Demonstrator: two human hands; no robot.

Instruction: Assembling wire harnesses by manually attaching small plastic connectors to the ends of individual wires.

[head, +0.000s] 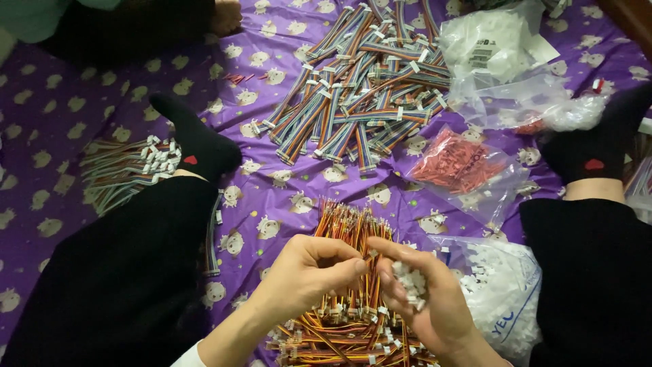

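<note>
Left hand (309,268): near edge of the purple sheet (81,95), fingers curled, fingertips pinched at the wire ends just above the near bundle; what exactly is pinched is too small to tell, probably a single wire or connector.

Right hand (424,299): just beside the left, fingertips meeting it. Palm cupped and turned up, holding a small heap of white connectors (409,280).

Red-yellow wires (353,299): a bundle lying under both hands at the near edge, middle, running away from the person, ends fanned out toward the sheet's centre.

Connector bag (502,292): clear plastic, full of white pieces, touching the right side of the bundle, near-right.

Red-parts bag (462,166): clear plastic, right of centre.

Ribbon cables (360,88): a large loose pile of multicoloured flat cables with white ends, far middle of the sheet.

Crumpled bags (502,61): clear and white plastic, far-right corner.

Thin cables (129,170): a smaller pile with white ends, left side, beside the left foot.

Socks (200,146): black, each with a small red mark, one on each side of the sheet; black trouser legs frame the hands.

Another person's foot (227,17): far edge, left of the ribbon cables.
</note>
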